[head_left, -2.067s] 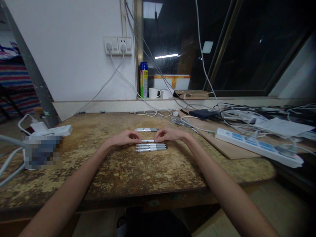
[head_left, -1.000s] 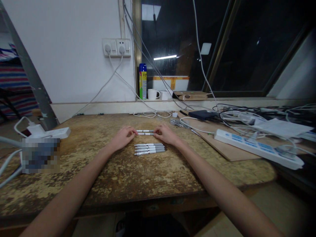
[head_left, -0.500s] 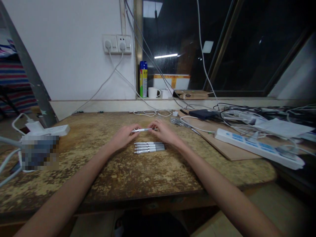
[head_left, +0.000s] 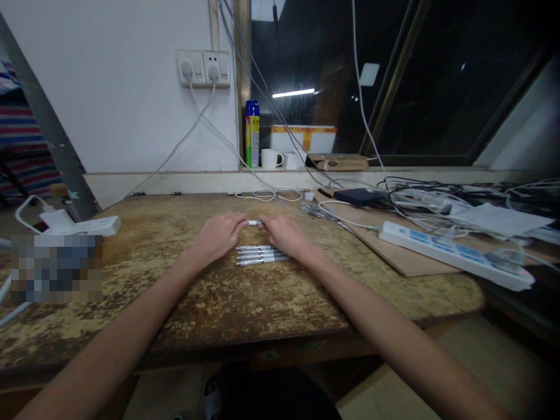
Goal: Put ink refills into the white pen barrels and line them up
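Observation:
Between my two hands is a white and grey pen [head_left: 253,223], lying crosswise, with only its short middle part showing. My left hand [head_left: 222,232] is closed on the pen's left end. The fingers of my right hand [head_left: 282,233] are closed round the other end, hiding it. Just nearer to me, a row of several similar pens [head_left: 257,255] rests side by side on the worn wooden table [head_left: 245,309]. My right hand partly covers their right ends.
To the right, a white power strip [head_left: 455,254] lies on a brown board [head_left: 394,256], with tangled cables behind. A spray can [head_left: 252,134] and a white mug [head_left: 271,158] stand on the window sill. At far left is another white power strip [head_left: 98,226].
My hands have come closer together along the pen, so less of it shows. My right hand now overlaps the right ends of the row. The view has tilted slightly down.

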Demonstrator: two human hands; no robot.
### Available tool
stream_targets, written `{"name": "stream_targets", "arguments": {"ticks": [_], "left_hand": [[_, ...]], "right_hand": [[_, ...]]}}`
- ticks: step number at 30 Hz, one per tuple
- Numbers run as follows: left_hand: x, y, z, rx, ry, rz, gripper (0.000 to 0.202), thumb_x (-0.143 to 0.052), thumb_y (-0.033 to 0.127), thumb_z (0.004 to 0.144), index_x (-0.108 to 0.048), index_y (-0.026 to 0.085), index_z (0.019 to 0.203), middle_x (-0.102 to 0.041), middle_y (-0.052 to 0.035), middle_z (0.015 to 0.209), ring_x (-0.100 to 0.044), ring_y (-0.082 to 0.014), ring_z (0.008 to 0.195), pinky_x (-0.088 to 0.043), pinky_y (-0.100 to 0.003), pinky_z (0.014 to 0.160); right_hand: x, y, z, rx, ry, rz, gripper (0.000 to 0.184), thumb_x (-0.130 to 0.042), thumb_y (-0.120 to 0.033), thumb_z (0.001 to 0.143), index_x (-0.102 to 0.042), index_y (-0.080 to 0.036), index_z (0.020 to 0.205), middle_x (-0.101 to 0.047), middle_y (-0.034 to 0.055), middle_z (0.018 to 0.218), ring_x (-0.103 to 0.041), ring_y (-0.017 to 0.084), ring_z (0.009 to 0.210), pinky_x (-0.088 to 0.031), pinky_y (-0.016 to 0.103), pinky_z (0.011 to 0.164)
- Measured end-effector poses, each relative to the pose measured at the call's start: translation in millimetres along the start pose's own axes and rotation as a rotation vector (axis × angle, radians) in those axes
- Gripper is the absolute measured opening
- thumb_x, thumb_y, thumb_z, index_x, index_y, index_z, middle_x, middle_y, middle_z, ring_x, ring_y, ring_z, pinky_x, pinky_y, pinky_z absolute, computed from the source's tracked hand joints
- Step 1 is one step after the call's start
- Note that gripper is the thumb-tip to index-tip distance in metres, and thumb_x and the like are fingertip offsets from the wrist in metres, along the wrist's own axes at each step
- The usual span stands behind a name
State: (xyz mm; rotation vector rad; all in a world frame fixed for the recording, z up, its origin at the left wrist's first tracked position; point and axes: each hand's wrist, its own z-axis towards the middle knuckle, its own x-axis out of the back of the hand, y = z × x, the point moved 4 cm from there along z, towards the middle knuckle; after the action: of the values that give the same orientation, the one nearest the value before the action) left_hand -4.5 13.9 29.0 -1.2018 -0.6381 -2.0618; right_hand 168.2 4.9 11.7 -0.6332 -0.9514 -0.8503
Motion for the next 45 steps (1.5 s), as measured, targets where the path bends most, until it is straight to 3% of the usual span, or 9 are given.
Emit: {"name": "stream_targets", "arguments": {"ticks": [7,16,22,25,30,33,38,42,45], "left_hand": [[-10.7,-4,3,0.11,-0.047,-0.22,0.034,-0.041,0.041,0.099,-0.066,0.021,0.087,-0.071,-0.0069,0.086,-0.059,-0.024,0.08,-0.037,-0.032,0.073],[-27.7,-22,8,0.149,-0.137,-0.461,0.039,-0.041,0.047,0.093,-0.061,0.018,0.077,-0.062,-0.0015,0.072,-0.053,-0.0202,0.075,-0.037,-0.03,0.066],[-36.8,-29,4,0.273,-0.235,-0.541,0.049,-0.036,0.053,0.095,-0.065,0.017,0.078,-0.056,-0.0019,0.061,-0.047,-0.0188,0.059,-0.032,-0.031,0.057],[-28.8,-26,3,0.192,-0.185,-0.438,0.051,-0.035,0.051,0.098,-0.071,0.017,0.086,-0.064,-0.0041,0.069,-0.054,-0.0214,0.066,-0.038,-0.032,0.065],[-19.2,-23,2,0.077,-0.061,-0.273,0.046,-0.037,0.048,0.102,-0.072,0.019,0.102,-0.075,-0.0096,0.103,-0.065,-0.0265,0.093,-0.044,-0.034,0.083],[-20.3,-22,1,0.04,-0.047,-0.249,0.045,-0.036,0.047,0.103,-0.072,0.019,0.105,-0.074,-0.0106,0.109,-0.065,-0.027,0.099,-0.045,-0.035,0.087],[-19.5,-20,1,0.01,-0.016,-0.249,0.043,-0.037,0.046,0.103,-0.071,0.019,0.108,-0.074,-0.0093,0.11,-0.065,-0.0267,0.1,-0.045,-0.035,0.088],[-16.3,-18,1,-0.008,0.025,-0.256,0.042,-0.039,0.046,0.103,-0.072,0.02,0.107,-0.074,-0.0085,0.109,-0.065,-0.0261,0.1,-0.046,-0.035,0.089],[-16.2,-17,1,-0.022,0.024,-0.264,0.041,-0.04,0.045,0.103,-0.072,0.02,0.106,-0.074,-0.0084,0.109,-0.065,-0.0257,0.1,-0.045,-0.035,0.089]], "right_hand": [[3,-1,-1,0.017,0.039,-0.015,0.031,-0.048,0.002,0.085,-0.066,-0.018,0.101,-0.073,0.0101,0.099,-0.064,0.024,0.094,-0.043,0.032,0.082],[-5,-5,1,0.048,0.043,-0.048,0.028,-0.05,0.001,0.089,-0.065,-0.018,0.102,-0.072,0.0108,0.106,-0.063,0.023,0.096,-0.042,0.033,0.086],[-8,-6,4,0.067,0.03,-0.064,0.027,-0.049,-0.001,0.091,-0.067,-0.019,0.101,-0.072,0.0106,0.101,-0.061,0.023,0.093,-0.042,0.033,0.084],[-11,-1,5,0.08,0.027,-0.042,0.024,-0.049,-0.005,0.095,-0.067,-0.018,0.104,-0.072,0.0115,0.101,-0.062,0.023,0.094,-0.042,0.033,0.086],[-8,11,4,0.104,0.055,0.09,0.026,-0.05,-0.034,0.102,-0.066,-0.016,0.11,-0.07,0.012,0.105,-0.061,0.024,0.103,-0.043,0.035,0.092],[-4,16,3,0.136,0.073,0.166,0.026,-0.046,-0.032,0.104,-0.066,-0.016,0.104,-0.07,0.0103,0.102,-0.06,0.022,0.101,-0.042,0.034,0.092],[-3,17,3,0.15,0.135,0.252,0.019,-0.063,-0.03,0.095,-0.062,-0.017,0.108,-0.067,0.0089,0.108,-0.058,0.023,0.104,-0.042,0.034,0.093],[-5,15,4,0.148,0.135,0.295,0.019,-0.054,-0.032,0.101,-0.065,-0.018,0.106,-0.069,0.0091,0.107,-0.06,0.022,0.103,-0.042,0.035,0.094],[-2,15,4,0.158,0.168,0.34,0.013,-0.06,-0.028,0.097,-0.065,-0.018,0.102,-0.07,0.0078,0.103,-0.06,0.022,0.099,-0.043,0.033,0.089]]}}
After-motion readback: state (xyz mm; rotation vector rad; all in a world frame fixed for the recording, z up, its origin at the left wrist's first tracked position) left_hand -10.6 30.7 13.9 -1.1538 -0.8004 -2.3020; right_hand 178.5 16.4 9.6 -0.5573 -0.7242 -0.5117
